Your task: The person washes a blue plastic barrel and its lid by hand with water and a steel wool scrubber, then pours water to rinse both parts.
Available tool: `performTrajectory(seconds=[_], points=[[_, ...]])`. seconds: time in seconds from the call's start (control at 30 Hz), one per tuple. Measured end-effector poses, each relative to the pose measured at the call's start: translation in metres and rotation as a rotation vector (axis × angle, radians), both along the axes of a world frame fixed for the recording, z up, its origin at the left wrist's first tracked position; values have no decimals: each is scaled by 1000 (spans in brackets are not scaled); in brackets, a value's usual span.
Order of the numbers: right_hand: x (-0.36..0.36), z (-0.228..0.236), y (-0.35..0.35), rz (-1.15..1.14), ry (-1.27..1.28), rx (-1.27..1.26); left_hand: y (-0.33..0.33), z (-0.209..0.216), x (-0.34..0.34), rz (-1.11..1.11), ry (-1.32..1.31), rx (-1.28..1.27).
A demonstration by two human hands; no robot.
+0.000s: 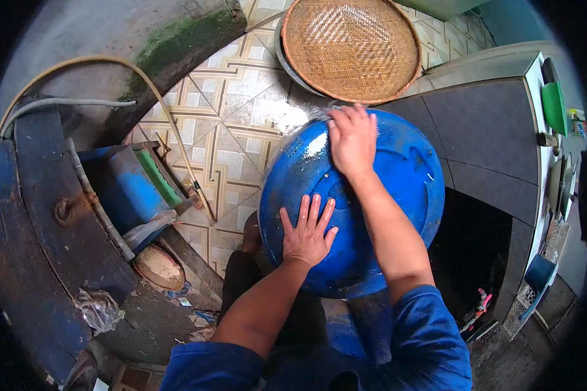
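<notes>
A large blue plastic drum (398,189) stands in front of me, its round end facing up, wet and smeared with dark grime. My left hand (308,233) lies flat on the near left part of that surface, fingers spread and holding nothing. Farther away, my right hand (353,142) rests on the drum near its far rim, its fingers stretched toward the edge and slightly blurred. Beside those fingers is a clear, shiny patch; I cannot tell whether it is splashing water or thin plastic.
Beyond the drum, a round woven bamboo tray (352,49) rests over a metal basin. On the left are a hose (156,91), a blue bin (134,189) and a dark bench (52,215). A grey tiled counter (482,130) with a dark opening borders the right side. The patterned tile floor (225,137) looks wet.
</notes>
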State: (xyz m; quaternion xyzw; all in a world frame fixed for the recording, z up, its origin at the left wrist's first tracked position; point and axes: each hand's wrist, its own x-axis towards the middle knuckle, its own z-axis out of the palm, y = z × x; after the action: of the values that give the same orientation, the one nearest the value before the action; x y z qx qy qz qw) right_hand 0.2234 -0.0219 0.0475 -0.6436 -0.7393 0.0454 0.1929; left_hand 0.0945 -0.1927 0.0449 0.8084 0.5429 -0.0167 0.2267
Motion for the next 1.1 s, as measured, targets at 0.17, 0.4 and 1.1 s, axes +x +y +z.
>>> performTrajectory(seconds=[0.17,0.4,1.1], points=[[-73,11,-45,388,-192,-301,0,-4,-3,12,-78,-51],[0,-1,-6,-154,77,36,-1,0,3,-2,61,8],[265,-37,-145,-980,5,-278,-4,-1,9,-100,235,95]])
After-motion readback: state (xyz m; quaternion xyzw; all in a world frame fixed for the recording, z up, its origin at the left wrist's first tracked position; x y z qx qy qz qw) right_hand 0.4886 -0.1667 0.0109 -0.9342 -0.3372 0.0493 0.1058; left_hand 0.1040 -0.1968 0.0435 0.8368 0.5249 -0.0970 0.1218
